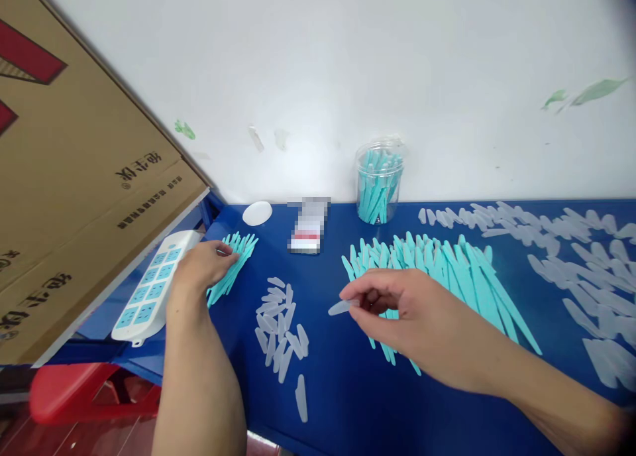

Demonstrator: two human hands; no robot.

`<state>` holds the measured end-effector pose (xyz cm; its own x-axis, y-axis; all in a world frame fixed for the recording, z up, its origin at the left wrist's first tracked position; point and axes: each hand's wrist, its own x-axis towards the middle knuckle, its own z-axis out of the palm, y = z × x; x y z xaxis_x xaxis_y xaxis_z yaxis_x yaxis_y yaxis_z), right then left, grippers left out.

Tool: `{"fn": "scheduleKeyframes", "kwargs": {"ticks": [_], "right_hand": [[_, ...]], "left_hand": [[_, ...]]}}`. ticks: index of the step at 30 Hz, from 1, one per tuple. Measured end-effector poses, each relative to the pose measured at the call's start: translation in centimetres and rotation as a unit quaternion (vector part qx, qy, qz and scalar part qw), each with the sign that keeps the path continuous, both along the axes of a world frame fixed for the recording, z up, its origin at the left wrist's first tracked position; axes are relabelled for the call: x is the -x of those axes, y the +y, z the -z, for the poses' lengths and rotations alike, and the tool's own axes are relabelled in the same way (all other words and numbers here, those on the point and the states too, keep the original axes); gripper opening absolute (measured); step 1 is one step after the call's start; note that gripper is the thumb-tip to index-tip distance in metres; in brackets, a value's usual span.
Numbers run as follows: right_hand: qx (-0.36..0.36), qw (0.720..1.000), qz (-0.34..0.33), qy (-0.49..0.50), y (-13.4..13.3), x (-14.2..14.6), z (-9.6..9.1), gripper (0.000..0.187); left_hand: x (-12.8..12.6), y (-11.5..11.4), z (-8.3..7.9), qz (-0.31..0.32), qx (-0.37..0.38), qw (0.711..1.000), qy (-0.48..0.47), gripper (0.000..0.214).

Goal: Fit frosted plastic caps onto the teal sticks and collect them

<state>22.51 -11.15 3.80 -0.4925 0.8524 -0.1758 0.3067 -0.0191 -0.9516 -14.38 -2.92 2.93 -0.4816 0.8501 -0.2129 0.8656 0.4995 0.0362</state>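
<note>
Head view. The right hand (415,317) pinches one translucent sleeve (338,308) between thumb and index finger; both lie on the near side of the jar (394,208), the landmark for all places here. The sleeve's long axis runs nearly sideways, its free end pointing left and slightly toward the viewer. The left hand (201,265), well left of the jar and nearer the viewer, has its fingers at a small bunch of turquoise sticks (231,274); whether it grips one cannot be told. This bunch lies left of the held sleeve and slants from near left to far right, the left hand being the closer to it. A loose group of sleeves (281,323), on the jar's near left, lies between. The large spread of sticks (462,280) reaches from before the jar toward its right. Outermost, scattered sleeves (609,320) lie right of the jar, a white disc (257,213) left.
</note>
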Motion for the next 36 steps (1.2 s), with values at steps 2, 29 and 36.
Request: {"fn": "scheduleKeyframes", "kwargs": {"ticks": [2, 29, 36], "right_hand": [[0.066, 0.997, 0.008, 0.047, 0.2, -1.0, 0.0, 0.017], [0.084, 0.933, 0.231, 0.262, 2.4, -3.4, 2.4, 0.032], [0.077, 0.970, 0.139, 0.182, 2.3, -6.3, 3.3, 0.035]], "left_hand": [[0.0, 0.0, 0.0, -0.008, -0.008, 1.000, -0.005, 0.038], [-19.3, -4.9, -0.9, 0.342, -0.168, 0.805, -0.454, 0.030], [-17.1, -4.2, -0.1, 0.429, -0.191, 0.824, -0.317, 0.036]]}}
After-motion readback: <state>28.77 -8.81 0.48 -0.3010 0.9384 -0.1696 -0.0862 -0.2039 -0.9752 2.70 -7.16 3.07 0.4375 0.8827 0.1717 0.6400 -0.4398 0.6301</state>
